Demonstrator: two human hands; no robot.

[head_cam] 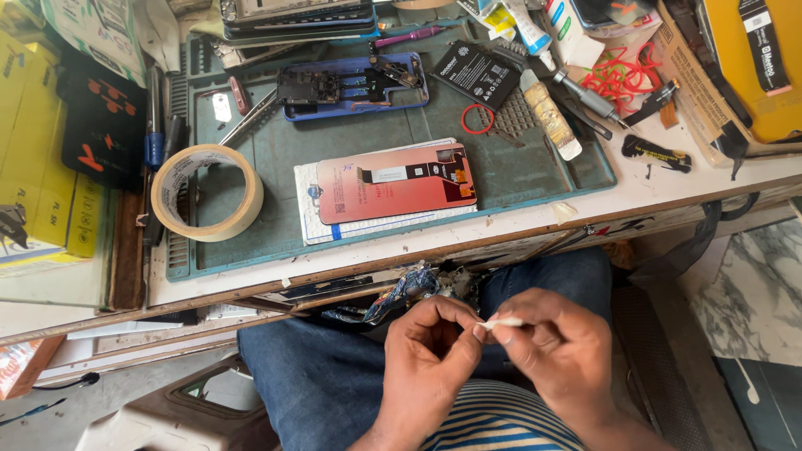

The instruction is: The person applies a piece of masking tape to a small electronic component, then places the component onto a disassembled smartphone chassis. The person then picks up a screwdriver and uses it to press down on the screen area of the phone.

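White strip (504, 321) between both hands, over lap

Pink-red screen panel (397, 181), teal mat (518, 167), beige tape roll (207, 192), blue-white striped shirt (501, 426)

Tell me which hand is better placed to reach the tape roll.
Probably the left hand: both hands pinch a small white strip over the lap, but the tape roll lies on the left side of the mat.

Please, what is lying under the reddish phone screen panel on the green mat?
Under the reddish screen panel lies a white sheet-like pad with a blue mark at its front edge, resting on the green mat. Only its left and front margins show; the rest is covered.
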